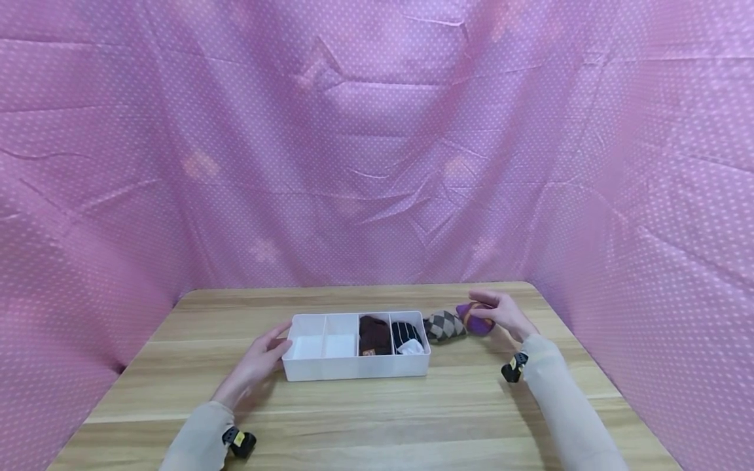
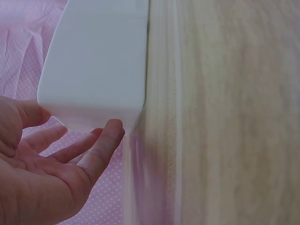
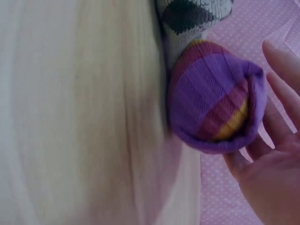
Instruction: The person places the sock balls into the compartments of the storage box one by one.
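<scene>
Two bare hands work at a low white divided box standing on the table: the left hand point(image 1: 254, 366) at one end of the box point(image 1: 356, 370), the right hand point(image 1: 508, 316) around a purple ribbed sock rolled into a ball point(image 3: 211, 96). That sock lies on the table to the right of the box, just past a grey argyle sock point(image 1: 444, 327); the two seem to touch. Inside the box, the third compartment from the left holds a dark brown bundle point(image 1: 374, 332), and the fourth a black striped one with a white piece point(image 1: 410, 348).

The left fingers, lightly bent, rest against the end wall without wrapping it. The right fingers are spread loosely about the purple sock; whether any fingertip presses it, I cannot tell.

For a sound hold, I would bring the right fingers in around the thick middle, over the turned cuff, so the roll does not loosen. A straight lift should spare the argyle neighbour a drag. Light pressure from the left is probably enough; a harder push might slide the box.
</scene>
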Available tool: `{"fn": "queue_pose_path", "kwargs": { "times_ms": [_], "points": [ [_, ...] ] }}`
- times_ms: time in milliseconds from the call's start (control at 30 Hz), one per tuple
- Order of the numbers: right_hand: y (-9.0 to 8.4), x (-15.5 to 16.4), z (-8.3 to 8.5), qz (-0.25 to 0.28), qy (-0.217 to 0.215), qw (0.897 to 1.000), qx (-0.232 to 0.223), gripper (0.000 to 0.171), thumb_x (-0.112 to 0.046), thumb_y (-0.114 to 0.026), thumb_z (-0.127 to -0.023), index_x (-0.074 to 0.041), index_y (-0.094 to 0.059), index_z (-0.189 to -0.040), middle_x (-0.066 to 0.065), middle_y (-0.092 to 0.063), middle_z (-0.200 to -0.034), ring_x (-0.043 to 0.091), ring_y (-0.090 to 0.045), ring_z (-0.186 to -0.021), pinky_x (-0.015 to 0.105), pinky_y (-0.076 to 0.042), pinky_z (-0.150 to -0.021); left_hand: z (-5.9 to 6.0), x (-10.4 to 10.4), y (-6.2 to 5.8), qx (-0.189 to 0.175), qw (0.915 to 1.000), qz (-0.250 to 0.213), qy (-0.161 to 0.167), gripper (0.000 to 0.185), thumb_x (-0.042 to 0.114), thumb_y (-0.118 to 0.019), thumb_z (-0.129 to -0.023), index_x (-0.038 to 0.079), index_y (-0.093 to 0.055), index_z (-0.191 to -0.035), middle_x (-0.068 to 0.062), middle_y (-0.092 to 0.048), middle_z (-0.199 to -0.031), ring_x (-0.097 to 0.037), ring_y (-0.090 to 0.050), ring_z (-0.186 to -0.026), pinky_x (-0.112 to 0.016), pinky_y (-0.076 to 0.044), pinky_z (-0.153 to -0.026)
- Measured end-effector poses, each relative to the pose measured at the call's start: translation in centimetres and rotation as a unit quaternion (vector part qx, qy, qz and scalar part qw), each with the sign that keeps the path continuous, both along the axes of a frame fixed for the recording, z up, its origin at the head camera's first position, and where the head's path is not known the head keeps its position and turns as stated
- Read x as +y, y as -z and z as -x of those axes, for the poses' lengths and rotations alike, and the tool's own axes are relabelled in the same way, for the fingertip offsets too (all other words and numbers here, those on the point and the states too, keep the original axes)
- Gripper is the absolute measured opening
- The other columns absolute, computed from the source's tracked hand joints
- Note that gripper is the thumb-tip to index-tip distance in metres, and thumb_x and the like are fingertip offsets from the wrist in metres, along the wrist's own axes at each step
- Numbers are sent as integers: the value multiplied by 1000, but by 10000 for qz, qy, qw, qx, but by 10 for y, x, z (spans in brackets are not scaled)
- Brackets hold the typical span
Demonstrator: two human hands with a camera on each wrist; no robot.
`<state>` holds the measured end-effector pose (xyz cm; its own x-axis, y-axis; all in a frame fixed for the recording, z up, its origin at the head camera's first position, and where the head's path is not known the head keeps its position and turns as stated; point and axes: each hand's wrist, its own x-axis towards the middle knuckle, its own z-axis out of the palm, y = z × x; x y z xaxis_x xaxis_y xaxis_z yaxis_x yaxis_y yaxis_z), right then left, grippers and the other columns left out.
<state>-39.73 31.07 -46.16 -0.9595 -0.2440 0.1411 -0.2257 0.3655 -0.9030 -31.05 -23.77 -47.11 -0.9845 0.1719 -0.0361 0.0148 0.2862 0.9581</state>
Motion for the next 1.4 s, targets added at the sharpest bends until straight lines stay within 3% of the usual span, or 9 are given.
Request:
{"fn": "queue_pose_path", "kwargs": {
  "times_ms": [400,600,800,1133,1400],
  "points": [
    [9,7,-4,-243,268,9991,-199,62,-20,-74,-88,2,-50,-140,26,-47,-145,41,-49,-127,13,-50,-88,1,-1,-2,-43,9998,179,-58,55,17,-42,-105,13,-22,-157,-32,-37,-148,-44,-48,-130,-47,-50,-105],
    [17,10,-2,-347,395,9978,-406,60,-25,-74,-87,0,-53,-138,25,-57,-135,23,-59,-112,18,-51,-86,-1,1,-2,-8,10000,54,-1,56,13,-43,-105,10,-22,-156,-35,-38,-146,-45,-50,-128,-46,-52,-103],
    [22,10,-2,187,102,9975,-678,58,-18,-74,-88,4,-51,-136,22,-61,-126,12,-62,-100,22,-56,-85,-1,1,-3,-10,9999,112,-43,55,15,-43,-105,11,-23,-156,-34,-39,-146,-44,-49,-128,-46,-51,-103],
    [25,10,-3,497,223,9956,-768,60,-13,-76,-85,3,-49,-136,22,-58,-128,13,-60,-102,24,-57,-86,-1,0,-5,-104,9999,130,-42,56,18,-43,-105,13,-22,-157,-33,-37,-148,-44,-48,-130,-46,-51,-103],
    [28,9,-5,21,245,9978,-610,75,-15,-77,-84,3,-39,-146,27,-53,-137,16,-61,-107,20,-55,-88,0,1,-2,-33,9999,104,-49,56,14,-43,-105,10,-23,-156,-35,-39,-146,-45,-50,-128,-46,-51,-103]
  ]
}}
